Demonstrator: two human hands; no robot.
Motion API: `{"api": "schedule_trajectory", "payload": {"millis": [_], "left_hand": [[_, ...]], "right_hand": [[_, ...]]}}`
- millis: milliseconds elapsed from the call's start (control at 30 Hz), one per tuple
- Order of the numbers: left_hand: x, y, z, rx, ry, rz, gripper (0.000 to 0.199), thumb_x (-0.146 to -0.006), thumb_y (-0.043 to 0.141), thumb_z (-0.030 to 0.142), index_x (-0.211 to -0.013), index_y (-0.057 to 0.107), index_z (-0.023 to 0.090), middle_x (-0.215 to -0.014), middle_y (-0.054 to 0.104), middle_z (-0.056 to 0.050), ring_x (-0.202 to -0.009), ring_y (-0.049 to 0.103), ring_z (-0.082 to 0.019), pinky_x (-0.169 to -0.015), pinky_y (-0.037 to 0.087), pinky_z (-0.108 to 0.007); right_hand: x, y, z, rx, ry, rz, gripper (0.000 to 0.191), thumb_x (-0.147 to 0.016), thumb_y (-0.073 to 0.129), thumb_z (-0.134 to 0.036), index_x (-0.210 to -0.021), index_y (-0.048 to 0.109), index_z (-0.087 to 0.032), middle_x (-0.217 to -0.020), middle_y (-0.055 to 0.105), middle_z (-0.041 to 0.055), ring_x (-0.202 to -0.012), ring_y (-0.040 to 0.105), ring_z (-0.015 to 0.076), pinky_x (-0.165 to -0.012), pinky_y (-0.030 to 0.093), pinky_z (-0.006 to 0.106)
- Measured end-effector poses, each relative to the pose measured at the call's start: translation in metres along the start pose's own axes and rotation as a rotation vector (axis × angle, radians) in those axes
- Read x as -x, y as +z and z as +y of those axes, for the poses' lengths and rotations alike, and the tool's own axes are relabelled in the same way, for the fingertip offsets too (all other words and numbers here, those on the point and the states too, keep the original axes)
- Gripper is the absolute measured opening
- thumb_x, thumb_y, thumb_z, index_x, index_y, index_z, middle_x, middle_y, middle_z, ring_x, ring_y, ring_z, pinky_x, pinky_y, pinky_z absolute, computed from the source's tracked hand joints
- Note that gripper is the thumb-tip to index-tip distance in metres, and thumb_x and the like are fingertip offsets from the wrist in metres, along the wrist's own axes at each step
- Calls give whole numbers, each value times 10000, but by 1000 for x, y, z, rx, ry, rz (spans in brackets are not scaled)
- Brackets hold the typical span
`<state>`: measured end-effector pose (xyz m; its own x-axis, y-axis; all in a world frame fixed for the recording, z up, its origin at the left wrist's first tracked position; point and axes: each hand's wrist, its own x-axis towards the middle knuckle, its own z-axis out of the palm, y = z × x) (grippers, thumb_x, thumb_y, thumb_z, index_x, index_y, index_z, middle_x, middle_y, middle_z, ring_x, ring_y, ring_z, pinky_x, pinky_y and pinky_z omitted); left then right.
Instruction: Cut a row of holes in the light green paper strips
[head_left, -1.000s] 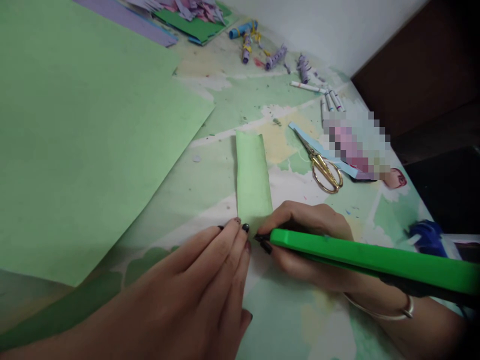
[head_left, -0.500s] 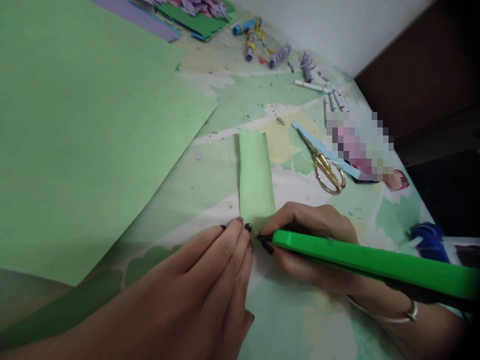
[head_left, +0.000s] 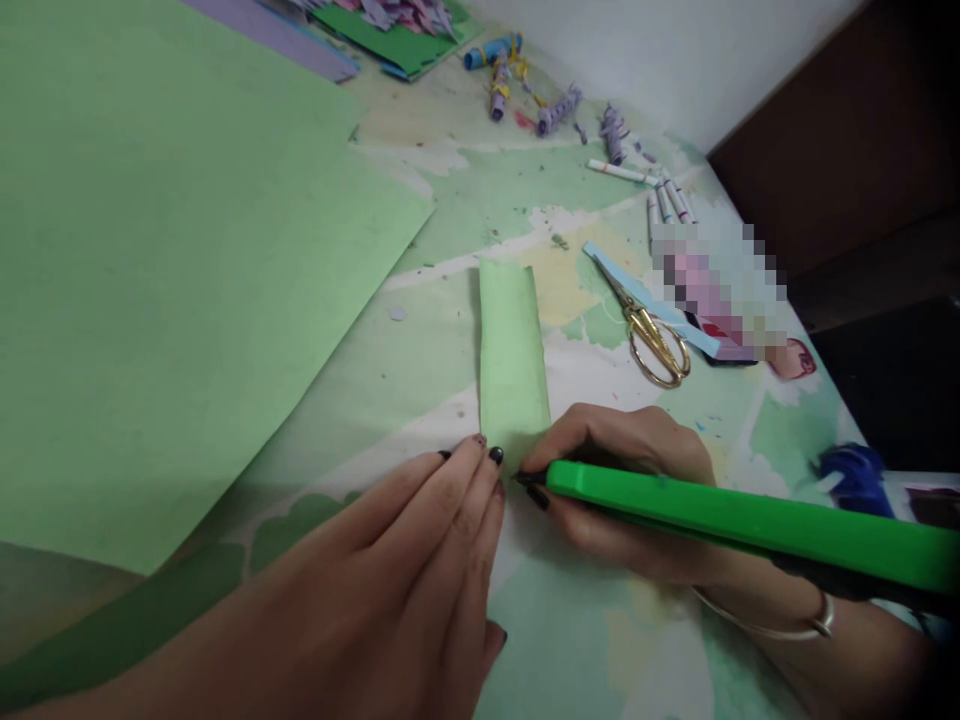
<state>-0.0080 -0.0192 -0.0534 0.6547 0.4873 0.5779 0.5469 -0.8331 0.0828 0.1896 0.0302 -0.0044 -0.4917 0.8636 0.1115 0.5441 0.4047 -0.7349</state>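
— So, what could spoil it from here?

— Mostly a slip, I'd judge: if the left hand (head_left: 420,550) bears down unevenly, the green paper strip (head_left: 514,350) could pivot, since only its near end is held and the far end lies free.

— And the right hand (head_left: 622,500)?

— Its thumb and forefinger pinch the long green tool (head_left: 712,510) near the narrow end. That end sits just beside the left fingertips, so a jerk might knock them or crease the paper.

— Are the left fingers pinching too?

— No, they're stretched out and pressed together, tips down on the strip's near left corner.

— Where is the strip, then, relative to both?

— Its near end lies between the two sets of fingertips, partly covered, and the rest runs away from them along the table. Whether the tool's tip touches the paper, I cannot tell
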Motion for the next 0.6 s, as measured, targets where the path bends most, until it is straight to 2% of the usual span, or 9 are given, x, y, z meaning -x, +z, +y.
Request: {"api": "schedule_trajectory", "payload": {"millis": [133, 333, 600], "left_hand": [[0, -1, 0, 3, 12, -11, 445, -810, 605, 280, -1127, 573, -30, -1172, 616, -206, -1244, 461, -329, -1082, 350, -428], [1, -3, 1, -1, 3, -5, 443, -823, 597, 299, -1134, 572, -15, -1168, 623, -188, -1250, 458, -307, -1093, 346, -411], [0, -4, 0, -22, 6, -8, 430, -809, 606, 311, -1127, 586, 22, -1176, 628, -166, -1235, 479, -291, -1097, 352, -401]], "right_hand": [[2, 0, 3, -12, -20, -22, 206, -602, 593, -8, -743, 654, -145, -551, 618, -65, -427, 472, 23, -426, 382, 113], [3, 2, 5, 55, -34, 24, 206, -606, 593, -7, -721, 647, -169, -530, 604, -73, -424, 472, 31, -425, 387, 123], [-1, -3, 8, -37, -65, -64, 195, -628, 571, -29, -750, 640, -164, -584, 645, -51, -442, 502, 44, -438, 410, 141]]}}
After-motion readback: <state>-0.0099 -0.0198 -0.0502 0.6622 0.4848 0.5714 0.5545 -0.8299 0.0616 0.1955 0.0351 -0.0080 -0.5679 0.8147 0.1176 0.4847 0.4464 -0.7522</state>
